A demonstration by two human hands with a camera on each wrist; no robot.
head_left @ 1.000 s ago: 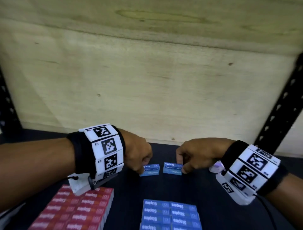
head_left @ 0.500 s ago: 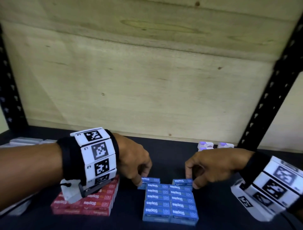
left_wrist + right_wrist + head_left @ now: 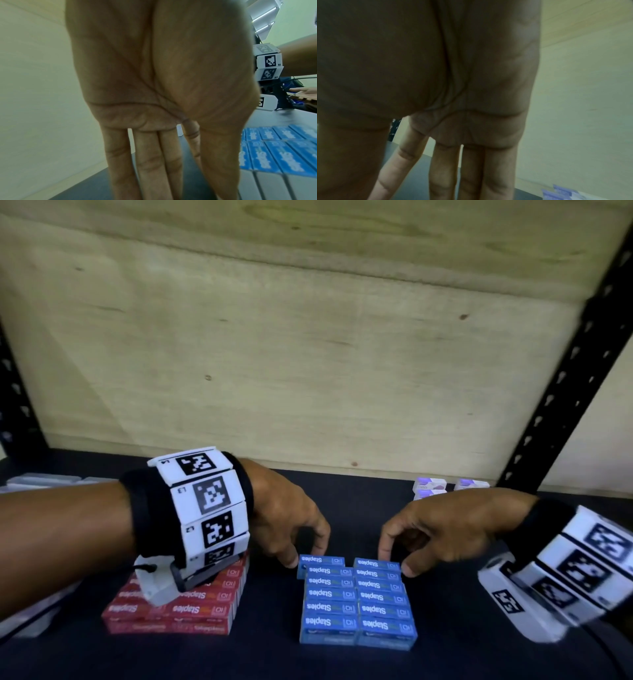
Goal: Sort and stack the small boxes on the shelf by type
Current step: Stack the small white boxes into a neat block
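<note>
A block of blue Staples boxes [image 3: 356, 607] lies two wide on the dark shelf, with a red Staples stack [image 3: 191, 604] to its left. At the block's far end sit two blue boxes, the left one [image 3: 320, 560] slightly askew and the right one [image 3: 376, 564] in line. My left hand [image 3: 307, 553] reaches down to the left box, thumb at its left end. My right hand [image 3: 396, 561] does the same at the right box, thumb at its right end. In both wrist views the fingers [image 3: 154, 169] [image 3: 443, 175] are straight and hold nothing.
Small white-and-purple boxes [image 3: 430, 484] sit at the back right, also low in the right wrist view [image 3: 559, 192]. Pale flat boxes [image 3: 41, 479] lie at the far left. A plywood back panel [image 3: 308, 354] closes the shelf, with black perforated uprights [image 3: 565, 378] at the sides.
Each hand pinched a loose blue box at the back, brought it to the far end of the blue block and set it down. The fingers have since loosened.
</note>
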